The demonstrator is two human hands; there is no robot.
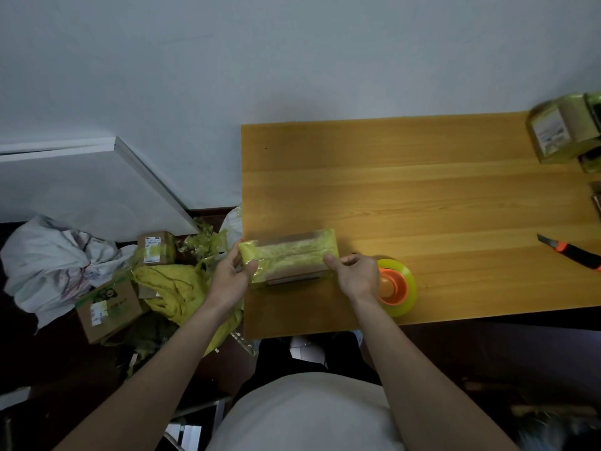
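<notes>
2 grips, left hand (227, 278) and right hand (359, 276), clamp the taped box (289, 255) by its ends, long axis left-to-right

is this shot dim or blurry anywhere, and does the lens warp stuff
Head view: dim overall, brightest on the table around the parcel; the left hand and right hand gripping it look sharp; the boxes at the right edge are smeared and stretched by the wide lens.

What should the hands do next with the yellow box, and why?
Probably turn the box so its bare brown side faces up. The left hand and right hand grip its ends, the top is taped yellow, and the tape roll sits nearby.
</notes>
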